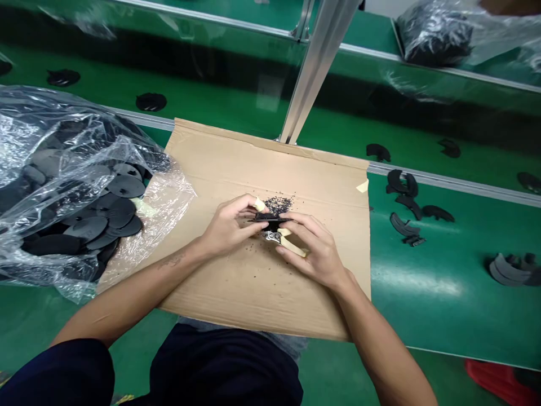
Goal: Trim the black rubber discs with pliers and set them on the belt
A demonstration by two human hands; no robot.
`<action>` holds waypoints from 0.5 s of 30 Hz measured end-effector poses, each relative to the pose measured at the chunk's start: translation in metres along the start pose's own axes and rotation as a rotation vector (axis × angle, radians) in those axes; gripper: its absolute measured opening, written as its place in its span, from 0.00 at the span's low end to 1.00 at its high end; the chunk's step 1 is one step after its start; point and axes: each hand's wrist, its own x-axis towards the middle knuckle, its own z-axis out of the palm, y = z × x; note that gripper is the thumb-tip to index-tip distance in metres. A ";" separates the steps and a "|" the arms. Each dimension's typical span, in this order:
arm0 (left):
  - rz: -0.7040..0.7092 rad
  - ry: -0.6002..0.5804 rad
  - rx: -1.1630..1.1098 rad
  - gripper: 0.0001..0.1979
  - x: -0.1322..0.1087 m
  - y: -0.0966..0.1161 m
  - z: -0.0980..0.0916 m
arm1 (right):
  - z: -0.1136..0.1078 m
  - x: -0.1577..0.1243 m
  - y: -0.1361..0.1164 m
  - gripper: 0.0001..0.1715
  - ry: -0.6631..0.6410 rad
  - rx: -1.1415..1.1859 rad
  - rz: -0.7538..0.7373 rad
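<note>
Fingers [249, 230] of the left hand [226, 228] are closed on one black part [273, 221], pinching it near its left end. The right hand [319, 251] has its fingers bent around a small hand tool [292, 246] with pale yellow handles and a metal head, and its index finger seems also to steady the part's right end. The part is held up over the middle of the cardboard sheet [203, 169], with the tool's head just below it on the near side.

I would judge this part as light and rather stiff, probably moulded plastic, so a thumb-and-fingertip pinch at its two ends should be enough. It may slip a little if the face is smooth, and any thin projections could break under strong pressure; the rim looks to me the safer place to hold.

As for its look, it is dark and thin, seen almost from its edge, with something bulkier at the middle; its finer shape is hidden by the hands.

Just behind it lie many black crumbs [279, 204]. Farther out, at left, black discs [87, 228] fill a clear plastic bag [25, 141]; at right, curved black pieces [403, 225] rest on the green surface [443, 327].
</note>
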 end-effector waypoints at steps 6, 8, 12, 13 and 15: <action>0.296 -0.090 0.432 0.13 -0.002 -0.005 -0.003 | 0.001 -0.001 -0.006 0.19 -0.006 -0.129 -0.167; 0.306 -0.083 0.405 0.15 -0.001 -0.005 -0.004 | -0.001 -0.001 -0.009 0.20 0.019 -0.026 -0.179; 0.274 -0.047 0.279 0.14 0.001 -0.002 -0.006 | -0.009 -0.003 -0.006 0.20 0.168 0.063 -0.045; 0.269 -0.038 0.256 0.14 0.002 -0.001 -0.006 | -0.011 -0.003 -0.004 0.20 0.194 0.031 -0.001; 0.273 -0.025 0.211 0.14 0.003 0.000 -0.006 | -0.014 -0.003 0.003 0.19 0.196 -0.067 0.041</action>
